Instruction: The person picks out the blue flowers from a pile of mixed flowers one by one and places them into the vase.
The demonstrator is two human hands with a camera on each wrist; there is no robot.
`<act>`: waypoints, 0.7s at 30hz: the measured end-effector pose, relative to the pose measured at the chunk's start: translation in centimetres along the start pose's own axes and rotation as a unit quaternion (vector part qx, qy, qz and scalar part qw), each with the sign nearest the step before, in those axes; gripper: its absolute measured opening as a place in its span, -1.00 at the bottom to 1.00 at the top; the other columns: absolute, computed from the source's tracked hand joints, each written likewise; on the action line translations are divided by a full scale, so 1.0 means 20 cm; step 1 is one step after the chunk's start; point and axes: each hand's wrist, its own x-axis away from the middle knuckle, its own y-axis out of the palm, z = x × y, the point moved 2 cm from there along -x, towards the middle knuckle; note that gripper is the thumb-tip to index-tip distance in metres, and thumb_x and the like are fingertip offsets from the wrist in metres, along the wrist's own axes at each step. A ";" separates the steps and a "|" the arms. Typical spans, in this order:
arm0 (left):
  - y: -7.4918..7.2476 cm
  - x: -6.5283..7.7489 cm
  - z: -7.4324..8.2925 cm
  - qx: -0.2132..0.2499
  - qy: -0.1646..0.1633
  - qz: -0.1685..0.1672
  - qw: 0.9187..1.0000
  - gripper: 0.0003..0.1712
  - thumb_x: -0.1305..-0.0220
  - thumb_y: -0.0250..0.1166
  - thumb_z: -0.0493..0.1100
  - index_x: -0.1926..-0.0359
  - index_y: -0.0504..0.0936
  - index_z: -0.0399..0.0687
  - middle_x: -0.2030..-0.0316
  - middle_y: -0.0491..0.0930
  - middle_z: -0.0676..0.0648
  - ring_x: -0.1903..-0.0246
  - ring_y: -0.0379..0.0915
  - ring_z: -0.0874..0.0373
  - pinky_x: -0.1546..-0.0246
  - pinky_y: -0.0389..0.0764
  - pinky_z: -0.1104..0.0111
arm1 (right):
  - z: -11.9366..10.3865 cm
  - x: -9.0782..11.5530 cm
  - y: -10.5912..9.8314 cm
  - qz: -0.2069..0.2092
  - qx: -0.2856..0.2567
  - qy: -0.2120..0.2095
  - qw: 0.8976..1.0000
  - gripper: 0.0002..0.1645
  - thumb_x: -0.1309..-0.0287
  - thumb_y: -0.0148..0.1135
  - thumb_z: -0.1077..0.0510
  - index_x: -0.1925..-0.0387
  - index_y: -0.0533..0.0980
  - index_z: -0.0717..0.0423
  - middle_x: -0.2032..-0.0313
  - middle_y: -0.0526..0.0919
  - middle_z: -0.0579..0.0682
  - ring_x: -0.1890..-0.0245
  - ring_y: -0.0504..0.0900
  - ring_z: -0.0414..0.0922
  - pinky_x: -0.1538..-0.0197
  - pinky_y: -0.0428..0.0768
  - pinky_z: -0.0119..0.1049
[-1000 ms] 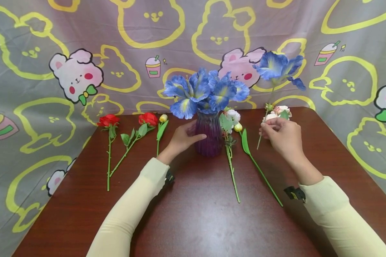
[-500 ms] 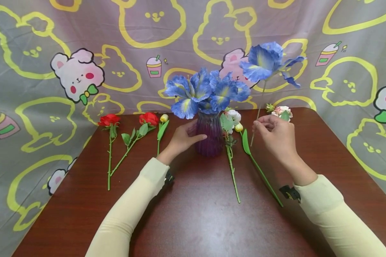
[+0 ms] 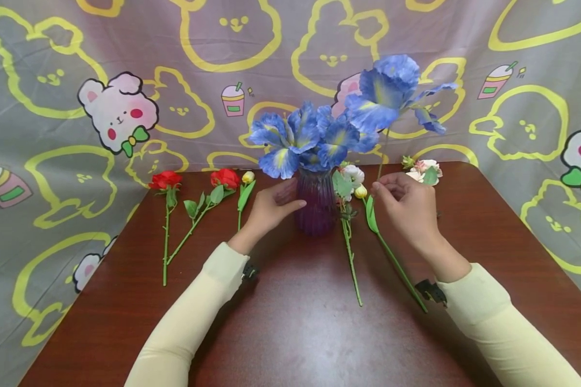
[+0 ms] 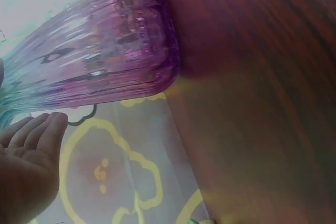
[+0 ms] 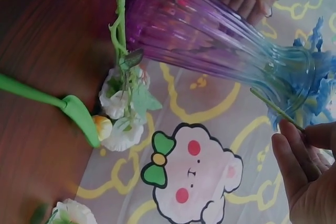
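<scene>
A purple ribbed glass vase [image 3: 316, 212] stands upright on the table, blue irises [image 3: 300, 137] filling its mouth. Beside its left wall is my left hand [image 3: 270, 208], thumb spread and fingers extended; in the left wrist view those fingers [image 4: 50, 129] lie alongside the neck with a narrow gap showing. To the right of the vase, my right hand [image 3: 409, 207] pinches the thin stem of another blue iris [image 3: 384, 94] between thumb and fingers. Its bloom rises above the hand, overlapping the bunch in the head view. The right wrist view shows the stem's cut end [image 5: 268, 100] near the vase neck.
Two red roses [image 3: 166, 179] and a yellow tulip [image 3: 246, 189] lie left of the vase. On its right lie a white flower stem [image 3: 351, 263], another yellow tulip [image 3: 402, 274] and pale pink flowers [image 3: 425, 171]. A patterned curtain [image 3: 252, 32] hangs behind the table [image 3: 300, 333].
My right hand has carried the iris leftward and a little upward, closer to the vase. The left hand has drawn back slightly, its thumb moving off the front of the vase.
</scene>
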 end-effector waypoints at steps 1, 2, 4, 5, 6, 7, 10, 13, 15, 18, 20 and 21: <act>0.00 0.00 0.01 0.003 0.003 0.007 1.000 -0.37 0.01 0.34 -0.24 -0.09 0.36 -0.38 0.00 0.42 -0.29 0.00 0.37 -0.04 0.09 0.43 0.22 | -0.01 0.00 0.00 -0.002 0.002 -0.004 1.000 -0.81 -0.05 0.20 0.08 0.46 0.53 0.16 0.57 0.62 -0.11 0.56 0.51 -0.49 0.47 0.42 -0.61; -0.01 0.01 0.02 0.009 0.006 0.016 1.000 -0.41 0.02 0.34 -0.25 -0.06 0.40 -0.39 0.03 0.44 -0.30 0.02 0.39 -0.05 0.10 0.44 0.24 | -0.01 0.01 0.01 -0.003 0.003 -0.006 1.000 -0.81 -0.05 0.20 0.08 0.45 0.53 0.15 0.57 0.62 -0.12 0.56 0.52 -0.47 0.47 0.42 -0.61; -0.02 0.02 0.05 0.012 0.006 0.035 0.999 -0.47 0.02 0.34 -0.24 0.00 0.46 -0.39 0.10 0.49 -0.29 0.08 0.44 -0.02 0.15 0.47 0.30 | -0.03 0.01 0.02 -0.008 0.002 -0.011 1.000 -0.81 -0.05 0.20 0.08 0.44 0.53 0.14 0.56 0.62 -0.12 0.54 0.54 -0.42 0.45 0.43 -0.60; -0.02 0.02 0.06 0.012 0.007 0.043 0.999 -0.50 0.02 0.34 -0.24 0.03 0.49 -0.40 0.13 0.52 -0.29 0.12 0.47 0.00 0.18 0.49 0.33 | -0.04 0.01 0.02 -0.010 0.001 -0.014 1.000 -0.81 -0.05 0.20 0.08 0.44 0.53 0.14 0.56 0.62 -0.12 0.54 0.55 -0.40 0.44 0.43 -0.60; -0.02 0.03 0.08 0.011 0.008 0.050 0.999 -0.53 0.02 0.34 -0.23 0.07 0.51 -0.40 0.17 0.54 -0.28 0.15 0.50 0.03 0.21 0.50 0.36 | -0.05 0.02 0.03 -0.014 -0.004 -0.013 1.000 -0.82 -0.05 0.20 0.08 0.44 0.53 0.13 0.55 0.62 -0.13 0.53 0.56 -0.37 0.44 0.44 -0.59; -0.03 0.03 0.09 0.007 0.011 0.055 0.998 -0.56 0.02 0.34 -0.22 0.10 0.54 -0.39 0.20 0.56 -0.26 0.19 0.52 0.06 0.24 0.51 0.37 | -0.05 0.02 0.03 -0.016 -0.009 -0.014 1.000 -0.82 -0.05 0.21 0.08 0.44 0.53 0.12 0.55 0.62 -0.13 0.53 0.57 -0.35 0.44 0.44 -0.58; -0.03 0.05 0.14 -0.014 0.023 0.062 0.998 -0.61 0.01 0.34 -0.18 0.17 0.59 -0.36 0.27 0.60 -0.19 0.28 0.56 0.18 0.30 0.52 0.40 | -0.08 0.03 0.05 -0.021 -0.023 -0.026 0.999 -0.86 -0.04 0.22 0.11 0.45 0.52 0.11 0.55 0.62 -0.14 0.54 0.57 -0.32 0.47 0.44 -0.56; -0.02 0.05 0.17 -0.028 0.035 0.064 0.997 -0.65 0.00 0.34 -0.16 0.21 0.61 -0.33 0.31 0.62 -0.14 0.32 0.56 0.25 0.31 0.52 0.40 | -0.11 0.04 0.07 -0.029 -0.049 -0.044 0.997 -0.90 -0.02 0.23 0.17 0.45 0.52 0.13 0.55 0.63 -0.11 0.55 0.59 -0.28 0.49 0.45 -0.55; -0.02 0.05 0.19 -0.026 0.042 0.062 0.997 -0.67 0.00 0.34 -0.17 0.22 0.62 -0.32 0.31 0.62 -0.12 0.32 0.56 0.25 0.31 0.52 0.39 | -0.12 0.04 0.08 -0.033 -0.056 -0.055 0.996 -0.91 -0.01 0.24 0.19 0.45 0.52 0.14 0.54 0.63 -0.10 0.54 0.60 -0.26 0.49 0.47 -0.53; -0.01 0.06 0.21 -0.011 0.048 0.054 0.997 -0.69 -0.01 0.33 -0.19 0.23 0.63 -0.31 0.31 0.62 -0.12 0.32 0.56 0.22 0.30 0.53 0.38 | -0.12 0.05 0.10 -0.039 -0.051 -0.077 0.995 -0.91 0.02 0.26 0.20 0.44 0.52 0.14 0.51 0.64 -0.07 0.53 0.60 -0.23 0.47 0.51 -0.44; -0.01 0.06 0.23 0.005 0.054 0.048 0.997 -0.71 -0.02 0.32 -0.21 0.23 0.62 -0.32 0.31 0.62 -0.13 0.32 0.56 0.19 0.30 0.53 0.36 | -0.13 0.05 0.12 -0.042 -0.039 -0.096 0.994 -0.91 0.03 0.28 0.20 0.44 0.52 0.12 0.50 0.64 -0.07 0.52 0.61 -0.22 0.47 0.52 -0.37; 0.00 0.06 0.23 0.014 0.059 0.046 0.997 -0.72 -0.02 0.32 -0.22 0.23 0.62 -0.33 0.31 0.62 -0.14 0.32 0.56 0.18 0.30 0.53 0.35 | -0.13 0.06 0.13 -0.044 -0.034 -0.108 0.993 -0.91 0.03 0.28 0.21 0.44 0.52 0.12 0.51 0.64 -0.08 0.52 0.61 -0.22 0.48 0.52 -0.34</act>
